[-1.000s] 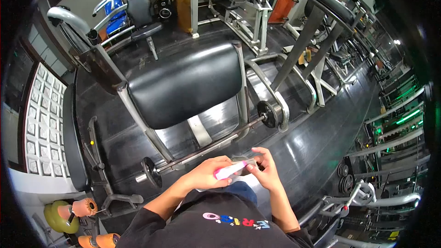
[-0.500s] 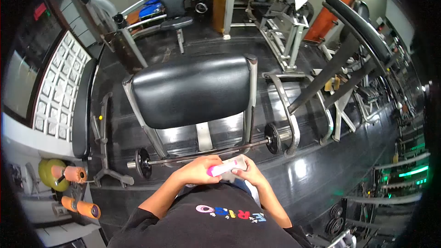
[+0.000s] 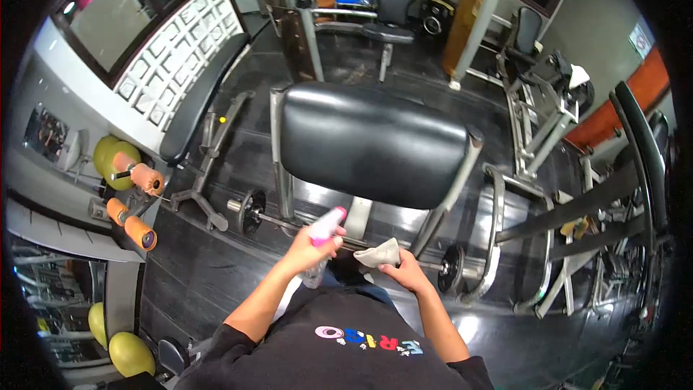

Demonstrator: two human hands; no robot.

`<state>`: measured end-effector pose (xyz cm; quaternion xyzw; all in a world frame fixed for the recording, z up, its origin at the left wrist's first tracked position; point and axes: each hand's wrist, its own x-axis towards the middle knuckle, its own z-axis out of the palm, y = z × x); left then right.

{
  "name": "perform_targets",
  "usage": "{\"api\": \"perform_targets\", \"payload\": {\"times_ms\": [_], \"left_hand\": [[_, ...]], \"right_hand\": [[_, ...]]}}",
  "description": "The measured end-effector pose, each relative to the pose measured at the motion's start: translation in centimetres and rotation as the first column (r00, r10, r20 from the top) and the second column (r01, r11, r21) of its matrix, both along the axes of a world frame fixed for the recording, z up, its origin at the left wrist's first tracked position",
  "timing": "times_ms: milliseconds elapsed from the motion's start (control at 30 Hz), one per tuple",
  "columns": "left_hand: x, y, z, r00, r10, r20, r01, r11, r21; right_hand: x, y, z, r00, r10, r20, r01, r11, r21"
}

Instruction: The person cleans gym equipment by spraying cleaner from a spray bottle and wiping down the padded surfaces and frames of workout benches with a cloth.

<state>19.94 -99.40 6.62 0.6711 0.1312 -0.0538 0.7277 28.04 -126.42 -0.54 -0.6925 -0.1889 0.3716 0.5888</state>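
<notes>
My left hand (image 3: 307, 250) is wrapped round a spray bottle (image 3: 328, 225) with a pink and white top and a clear body, held upright at a tilt in front of my shirt. My right hand (image 3: 406, 273) grips a folded whitish cloth (image 3: 379, 253) by its right end, apart from the bottle. Just beyond both hands stands a padded black bench (image 3: 372, 146) on a metal frame. Below its pad a barbell (image 3: 346, 243) with small black plates lies low across the frame, partly hidden behind my hands.
On the left are a long black bench (image 3: 198, 101), orange foam rollers (image 3: 139, 234) and green exercise balls (image 3: 131, 353). A metal-framed machine (image 3: 523, 198) stands close on the right. A seated machine (image 3: 395, 3) is at the back, on dark flooring.
My hands have moved apart: the spray bottle went left and is now more upright, the cloth went right. The view has turned left, so the bench appears farther right.
</notes>
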Motion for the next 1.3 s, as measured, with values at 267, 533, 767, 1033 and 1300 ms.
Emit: {"api": "perform_targets", "payload": {"times_ms": [267, 533, 767, 1033, 1300], "left_hand": [[7.2, 8.5, 1.7, 0.842, 0.473, 0.259, -0.488, 0.873, -0.004], [16.4, 17.4, 3.9, 0.948, 0.314, 0.055, -0.318, 0.917, 0.239], [19.9, 21.4, 3.9, 0.981, 0.193, -0.036, -0.184, 0.968, 0.173], [22.2, 23.7, 2.8, 0.984, 0.134, -0.118, -0.111, 0.976, 0.188], [21.4, 24.1, 1.6, 0.984, 0.159, -0.076, -0.140, 0.967, 0.213]], "right_hand": [[0.9, -0.1, 0.6, 0.985, -0.165, 0.040, 0.162, 0.985, 0.061], [-1.0, 0.2, 1.1, 0.849, -0.527, 0.030, 0.528, 0.849, -0.034], [-0.6, 4.8, 1.9, 0.782, -0.621, 0.055, 0.623, 0.777, -0.086], [0.2, 10.8, 2.2, 0.784, -0.620, 0.001, 0.620, 0.784, -0.042], [-0.7, 14.7, 2.3, 0.741, -0.670, -0.044, 0.670, 0.742, -0.028]]}}
